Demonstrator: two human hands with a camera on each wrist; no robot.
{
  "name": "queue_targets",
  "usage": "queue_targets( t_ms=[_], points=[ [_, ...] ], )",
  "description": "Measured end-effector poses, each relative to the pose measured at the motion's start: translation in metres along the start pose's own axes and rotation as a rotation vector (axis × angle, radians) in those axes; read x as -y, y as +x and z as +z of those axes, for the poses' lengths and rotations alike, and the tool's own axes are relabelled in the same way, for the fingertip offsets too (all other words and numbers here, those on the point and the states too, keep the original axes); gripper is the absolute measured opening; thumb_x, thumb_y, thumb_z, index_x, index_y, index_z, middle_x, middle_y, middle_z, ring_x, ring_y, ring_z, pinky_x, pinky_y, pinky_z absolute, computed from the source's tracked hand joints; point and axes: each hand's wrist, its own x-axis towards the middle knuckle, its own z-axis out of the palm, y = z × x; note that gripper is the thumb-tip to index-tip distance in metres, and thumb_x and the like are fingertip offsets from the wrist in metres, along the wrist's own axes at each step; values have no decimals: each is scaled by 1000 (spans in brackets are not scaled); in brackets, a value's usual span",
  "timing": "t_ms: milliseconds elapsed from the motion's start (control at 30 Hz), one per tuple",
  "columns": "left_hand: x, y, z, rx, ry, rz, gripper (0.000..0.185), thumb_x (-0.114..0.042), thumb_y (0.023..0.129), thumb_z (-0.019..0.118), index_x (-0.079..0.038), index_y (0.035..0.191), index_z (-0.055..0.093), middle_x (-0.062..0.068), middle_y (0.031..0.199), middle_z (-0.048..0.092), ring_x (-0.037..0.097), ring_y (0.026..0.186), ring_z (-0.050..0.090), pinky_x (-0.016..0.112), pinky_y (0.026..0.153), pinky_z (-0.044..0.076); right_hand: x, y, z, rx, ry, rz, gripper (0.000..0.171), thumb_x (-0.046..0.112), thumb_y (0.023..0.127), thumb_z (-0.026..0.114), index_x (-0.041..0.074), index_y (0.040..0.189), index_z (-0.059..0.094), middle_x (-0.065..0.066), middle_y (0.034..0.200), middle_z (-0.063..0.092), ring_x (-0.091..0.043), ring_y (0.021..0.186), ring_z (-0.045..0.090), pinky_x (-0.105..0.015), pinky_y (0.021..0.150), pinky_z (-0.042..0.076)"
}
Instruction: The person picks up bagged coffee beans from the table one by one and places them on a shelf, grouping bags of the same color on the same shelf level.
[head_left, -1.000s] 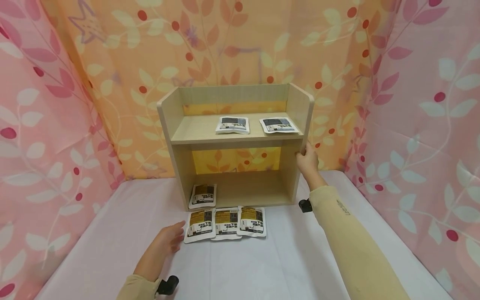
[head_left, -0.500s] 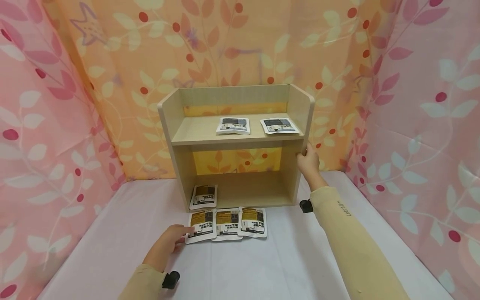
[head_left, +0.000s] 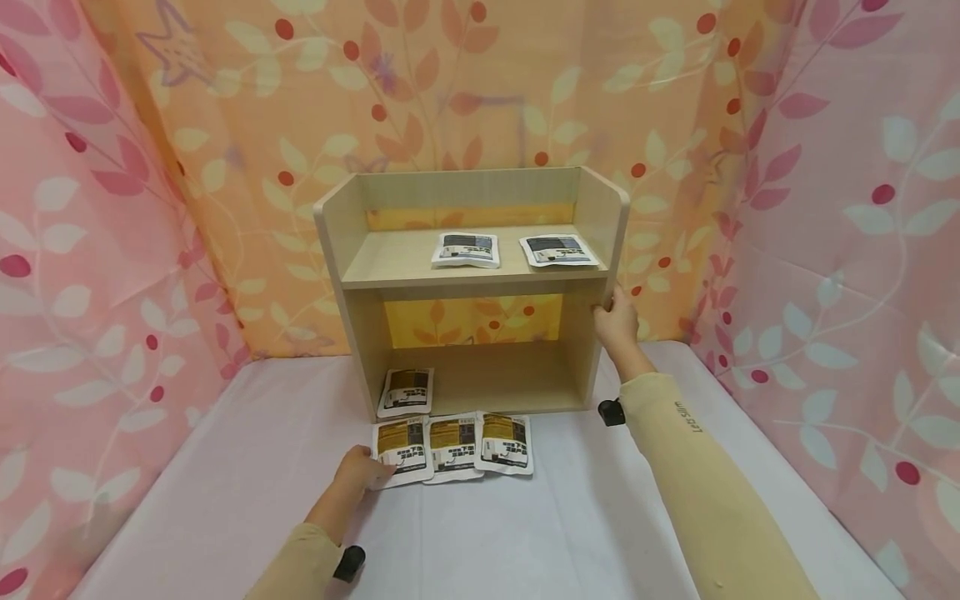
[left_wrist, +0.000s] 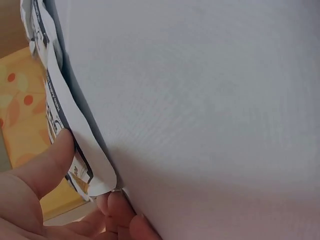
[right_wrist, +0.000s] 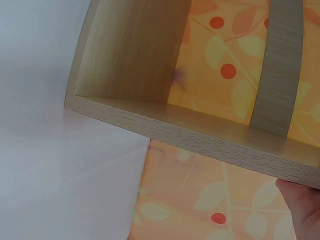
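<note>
1. Three flat sachets in a row on the white table [head_left: 225,500], just before the wooden shelf [head_left: 592,250]; leftmost sachet [head_left: 401,450] pinched at its near corner by the left hand [head_left: 360,471]
2. Probably light, floppy, slick; best taken by a sealed edge
3. White-bordered, dark and yellow print
4. Right hand [head_left: 617,321] gripping the shelf's right panel

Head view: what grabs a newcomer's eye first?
The wooden shelf unit in the middle, against loud leaf-print curtains, with two grey packets on its upper board. In front of it, a row of yellow-and-black packets lies on the white tabletop; the left hand pinches the corner of the leftmost packet. The right hand grips the shelf's right side panel.
</note>
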Motion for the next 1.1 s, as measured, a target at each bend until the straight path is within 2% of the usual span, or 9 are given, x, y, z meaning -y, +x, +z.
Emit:
queue_targets(
  t_ms=[200, 300, 367, 433, 567, 633, 767, 900, 1100],
  points=[
    [-2, -1, -3, 4, -77, -23, 63, -6, 83, 75, 21, 128, 39, 38, 128, 43, 47, 118, 43, 53, 104, 36, 1, -1, 0, -3, 1, -8, 42, 2, 89, 52, 2, 131, 52, -26, 129, 57, -43, 121, 50, -57, 99, 37],
    [-3, -2, -3, 15, -114, -40, 63, -7, 84, 74, 21, 129, 39, 37, 126, 44, 44, 112, 46, 52, 99, 40, 1, -1, -1, -5, -5, -8, 42, 2, 89, 52, 2, 131, 52, -26, 128, 57, -43, 121, 50, -57, 99, 37],
    [-2, -3, -4, 21, -138, -59, 63, -8, 85, 73, 20, 129, 38, 35, 123, 46, 41, 104, 49, 48, 91, 46, 2, -2, -1, -4, -9, -7, 42, 3, 89, 52, 2, 131, 52, -27, 127, 57, -43, 120, 50, -57, 99, 38],
    [0, -4, -4, 24, -169, -77, 59, -8, 86, 71, 19, 128, 40, 32, 117, 49, 34, 92, 52, 41, 78, 51, 3, -2, -1, -1, -11, -4, 42, 3, 90, 52, 2, 131, 52, -27, 126, 58, -43, 119, 51, -57, 98, 38],
    [4, -5, -5, 29, -257, -95, 51, -4, 88, 68, 17, 127, 44, 25, 104, 55, 21, 67, 55, 29, 55, 53, 2, -3, 0, 3, -12, -3, 41, 4, 90, 51, 2, 131, 51, -27, 125, 58, -44, 117, 51, -58, 98, 38],
    [4, -7, -6, 40, -313, -83, 50, 0, 88, 66, 17, 128, 44, 24, 99, 58, 17, 61, 55, 27, 50, 53, 2, -3, 0, 4, -17, -6, 41, 4, 90, 51, 1, 130, 51, -27, 125, 58, -44, 117, 51, -58, 98, 37],
    [1, -13, -10, 56, -394, -44, 50, 2, 89, 63, 18, 132, 42, 25, 96, 62, 16, 58, 58, 26, 50, 53, 1, -3, 1, 0, -22, -15, 41, 4, 90, 51, 0, 131, 51, -28, 126, 57, -45, 118, 51, -59, 98, 37],
    [-6, -19, -14, 57, -452, -23, 50, 1, 91, 61, 17, 134, 40, 28, 103, 63, 16, 59, 61, 27, 53, 54, 1, -2, 1, -5, -21, -20, 42, 4, 89, 52, 1, 132, 51, -27, 126, 57, -44, 118, 51, -59, 98, 37],
    [-14, -25, -16, 56, -476, -18, 52, -1, 93, 61, 16, 137, 38, 30, 112, 60, 17, 61, 63, 28, 56, 56, 0, -1, 2, -12, -34, -19, 42, 4, 89, 51, 2, 130, 51, -27, 126, 58, -44, 118, 51, -59, 98, 37]
  ],
)
